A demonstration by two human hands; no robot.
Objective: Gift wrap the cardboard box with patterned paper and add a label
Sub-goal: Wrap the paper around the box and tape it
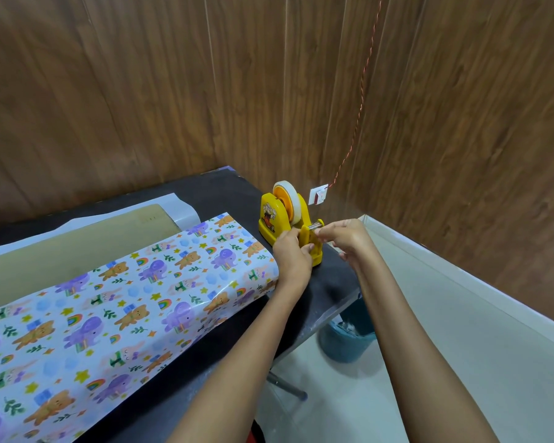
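A long cardboard box (77, 244) lies on the black table (330, 282), its near side draped in patterned paper (109, 314) printed with bears, elephants and rainbows. At the table's right end stands a yellow tape dispenser (271, 219) with a white tape roll (290, 195). My left hand (291, 257) grips the dispenser's front post. My right hand (346, 238) pinches a strip of clear tape at the cutter, fingers closed on it. No label is in view.
White backing paper (179, 207) pokes out behind the box. A blue bin (346, 343) stands on the floor under the table's right corner. Wood-panel walls enclose the corner, with a wall switch (318, 195) and a red cord (359, 107) running up from it.
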